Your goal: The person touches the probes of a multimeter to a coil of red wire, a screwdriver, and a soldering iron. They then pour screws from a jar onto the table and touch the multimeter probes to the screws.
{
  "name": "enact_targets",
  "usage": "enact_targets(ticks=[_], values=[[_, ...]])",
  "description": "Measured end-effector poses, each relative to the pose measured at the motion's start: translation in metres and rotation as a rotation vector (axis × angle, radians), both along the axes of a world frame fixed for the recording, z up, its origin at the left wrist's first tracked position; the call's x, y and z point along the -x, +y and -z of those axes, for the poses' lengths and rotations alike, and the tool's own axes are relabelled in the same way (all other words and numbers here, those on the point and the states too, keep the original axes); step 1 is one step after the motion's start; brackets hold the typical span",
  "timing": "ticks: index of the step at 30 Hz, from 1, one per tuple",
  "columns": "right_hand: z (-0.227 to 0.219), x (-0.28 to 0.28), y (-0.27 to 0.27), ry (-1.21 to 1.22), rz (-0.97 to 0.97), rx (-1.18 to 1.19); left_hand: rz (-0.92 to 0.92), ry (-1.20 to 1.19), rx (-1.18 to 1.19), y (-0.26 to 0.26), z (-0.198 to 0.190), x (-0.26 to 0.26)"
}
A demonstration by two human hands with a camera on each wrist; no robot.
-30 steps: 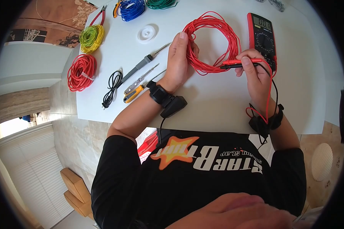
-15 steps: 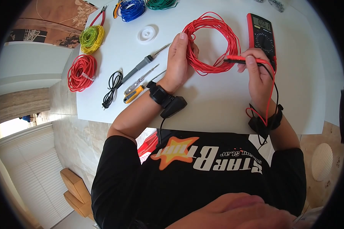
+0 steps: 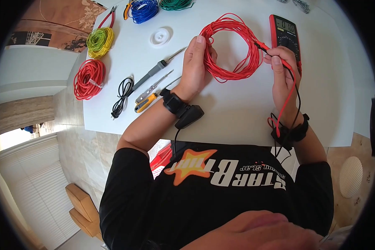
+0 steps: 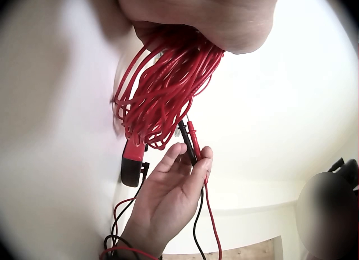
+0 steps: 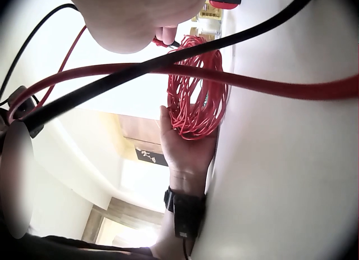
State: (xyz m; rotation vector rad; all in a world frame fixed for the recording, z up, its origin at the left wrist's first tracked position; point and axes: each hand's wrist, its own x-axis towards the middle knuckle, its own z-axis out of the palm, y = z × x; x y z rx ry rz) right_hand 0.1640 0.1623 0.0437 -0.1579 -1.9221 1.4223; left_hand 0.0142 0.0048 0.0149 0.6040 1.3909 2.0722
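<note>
My left hand point(image 3: 194, 62) grips the left side of a coil of red wire point(image 3: 227, 76), thumb on top, and holds it up on edge. In my right hand point(image 3: 285, 75) I pinch two multimeter probes together, a red probe point(image 4: 194, 137) and a black probe point(image 4: 187, 141). Their front ends point up and left and overlap the coil's right side in the head view. Below the coil in the left wrist view, the probes stand side by side between thumb and fingers. The red and black multimeter point(image 3: 286, 29), its display lit with digits, lies behind my right hand, which hides its lower part.
Left of the coil lie a soldering iron point(image 3: 148, 76), a clear screwdriver point(image 3: 154, 87) and a yellow-handled tool point(image 3: 146, 102). Farther out are a red wire coil point(image 3: 87, 79), a yellow-green coil point(image 3: 99, 41), a blue coil point(image 3: 144, 10) and a white spool point(image 3: 160, 37).
My right hand has moved the probes from the coil's lower right up to its right side, tilting their tips upward. The multimeter's reading has changed. My left hand and the coil stay put.
</note>
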Motion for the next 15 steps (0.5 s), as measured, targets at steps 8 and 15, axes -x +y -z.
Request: enact_targets(ticks=[8, 15], values=[[0.0011, 0.0011, -0.0002, -0.043, 0.036, -0.024, -0.007, -0.003, -0.012, 0.0007, 0.0011, 0.0002], [0.0011, 0.0009, 0.0003, -0.031, 0.037, -0.026, -0.005, -0.005, -0.003, 0.0007, 0.0001, -0.0001]])
